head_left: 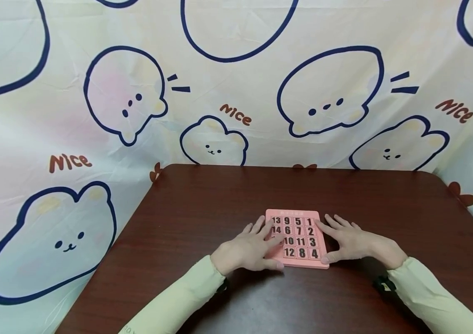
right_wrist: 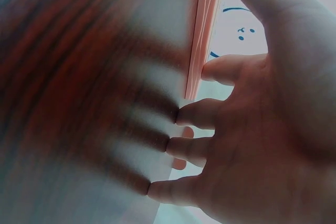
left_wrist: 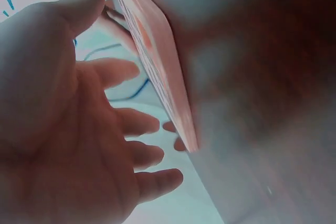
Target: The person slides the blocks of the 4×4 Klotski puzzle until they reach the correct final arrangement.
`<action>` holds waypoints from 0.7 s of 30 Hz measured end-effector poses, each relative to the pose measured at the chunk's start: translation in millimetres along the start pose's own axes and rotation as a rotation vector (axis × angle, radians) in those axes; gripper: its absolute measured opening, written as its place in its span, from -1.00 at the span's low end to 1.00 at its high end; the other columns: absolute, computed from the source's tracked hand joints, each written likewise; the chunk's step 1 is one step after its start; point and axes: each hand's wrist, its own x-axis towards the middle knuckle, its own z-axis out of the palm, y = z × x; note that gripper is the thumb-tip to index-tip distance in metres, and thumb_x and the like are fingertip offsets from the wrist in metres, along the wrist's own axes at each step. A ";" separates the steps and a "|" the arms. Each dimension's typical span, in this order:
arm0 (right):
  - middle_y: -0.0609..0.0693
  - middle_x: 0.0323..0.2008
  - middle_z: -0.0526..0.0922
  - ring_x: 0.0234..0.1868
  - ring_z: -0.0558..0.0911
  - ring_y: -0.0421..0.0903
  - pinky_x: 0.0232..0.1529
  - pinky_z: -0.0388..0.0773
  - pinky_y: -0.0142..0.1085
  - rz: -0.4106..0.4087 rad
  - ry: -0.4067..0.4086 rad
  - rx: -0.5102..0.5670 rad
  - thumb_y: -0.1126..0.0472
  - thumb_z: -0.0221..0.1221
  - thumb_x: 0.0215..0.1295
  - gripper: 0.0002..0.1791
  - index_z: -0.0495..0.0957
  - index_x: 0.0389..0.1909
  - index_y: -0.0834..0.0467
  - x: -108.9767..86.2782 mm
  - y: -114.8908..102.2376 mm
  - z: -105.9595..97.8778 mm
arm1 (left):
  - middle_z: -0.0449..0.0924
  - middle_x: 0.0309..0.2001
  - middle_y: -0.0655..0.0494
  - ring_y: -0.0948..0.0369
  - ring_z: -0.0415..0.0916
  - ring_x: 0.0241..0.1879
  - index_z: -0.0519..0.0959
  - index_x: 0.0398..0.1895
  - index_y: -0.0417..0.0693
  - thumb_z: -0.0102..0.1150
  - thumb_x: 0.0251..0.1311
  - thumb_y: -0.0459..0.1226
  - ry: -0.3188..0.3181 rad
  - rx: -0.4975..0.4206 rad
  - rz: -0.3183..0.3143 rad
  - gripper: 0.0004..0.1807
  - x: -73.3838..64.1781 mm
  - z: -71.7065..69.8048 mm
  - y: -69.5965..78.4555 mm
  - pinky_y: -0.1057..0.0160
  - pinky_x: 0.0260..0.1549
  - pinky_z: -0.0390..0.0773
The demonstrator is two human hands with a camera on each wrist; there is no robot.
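Observation:
A pink sliding number puzzle (head_left: 302, 241) lies flat on the dark brown table, its black-numbered tiles facing up. Over its left side stretches my left hand (head_left: 249, 246), fingers spread and hiding some of the left tiles. In the left wrist view, the fingers of this hand (left_wrist: 79, 114) stand apart from one another beside the puzzle's thick edge (left_wrist: 168, 72). My right hand (head_left: 351, 241) lies along the right edge, thumb near the lower corner and index finger near the upper part. The right wrist view shows its other fingertips (right_wrist: 176, 144) down at the tabletop.
The brown wooden table (head_left: 220, 195) has rounded far corners. Behind it hangs a pale cloth (head_left: 261, 88) printed with blue-outlined cartoon animals and the word Nice. Light green sleeves (head_left: 178, 292) cover both forearms, and a dark band (head_left: 384, 284) shows at the right wrist.

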 end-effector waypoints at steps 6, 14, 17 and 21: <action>0.40 0.51 -0.01 0.49 -0.07 0.47 0.27 -0.06 0.50 0.011 -0.013 0.014 -0.51 0.24 -0.05 0.23 0.04 0.55 0.07 0.8 -0.8 -0.4 | -0.25 0.61 0.00 -0.04 -0.35 0.59 0.02 0.56 0.35 -0.11 0.22 0.40 0.009 -0.005 -0.058 -0.11 5.0 2.3 -13.4 -0.09 0.49 0.01; 0.44 0.48 0.02 0.47 -0.03 0.49 0.23 -0.05 0.53 -0.022 0.022 0.024 -0.51 0.25 -0.06 0.23 0.08 0.53 0.08 -1.0 0.7 -2.8 | -0.26 0.61 0.05 -0.02 -0.35 0.59 0.02 0.54 0.46 -0.07 0.16 0.43 -0.014 0.025 -0.068 -0.11 0.3 4.4 -15.1 -0.08 0.49 0.00; 0.44 0.49 0.01 0.47 -0.04 0.49 0.23 -0.05 0.53 -0.021 0.021 0.023 -0.51 0.24 -0.06 0.23 0.08 0.53 0.08 -0.5 1.0 -2.4 | -0.28 0.61 0.04 -0.02 -0.37 0.59 0.02 0.54 0.46 -0.08 0.16 0.43 -0.015 0.046 -0.057 -0.11 -1.9 4.2 -13.3 -0.09 0.49 -0.02; 0.41 0.50 -0.01 0.48 -0.06 0.47 0.26 -0.06 0.51 -0.002 -0.002 0.011 -0.53 0.23 -0.06 0.24 0.04 0.54 0.07 0.8 1.4 -0.3 | -0.26 0.61 0.03 -0.02 -0.35 0.59 0.04 0.54 0.45 -0.07 0.15 0.43 -0.016 0.068 -0.042 -0.11 -7.2 5.0 -9.7 -0.09 0.49 0.00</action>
